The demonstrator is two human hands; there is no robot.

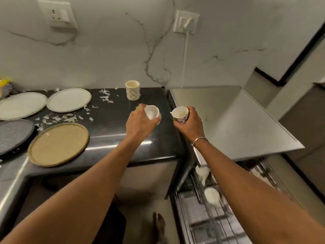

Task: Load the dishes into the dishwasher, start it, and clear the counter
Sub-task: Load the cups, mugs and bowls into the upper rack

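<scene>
Empty white cup [152, 112] in left hand [139, 123], floral cup [179, 113] in right hand [190, 123]

I see a glossy black table [114, 131] flecked with white scraps [58, 118]. On the left are the left white plate [21, 105], the right white plate [69, 99], a grey plate [12, 132] and a tan plate [58, 144] with a brassy rim. The far cream cup [132, 90] has dark diagonal dashes. My left hand [139, 123] holds a white cup [152, 112] and my right hand [190, 125] a floral cup [180, 115]. The wall [105, 50] is white marble with grey veins.
</scene>
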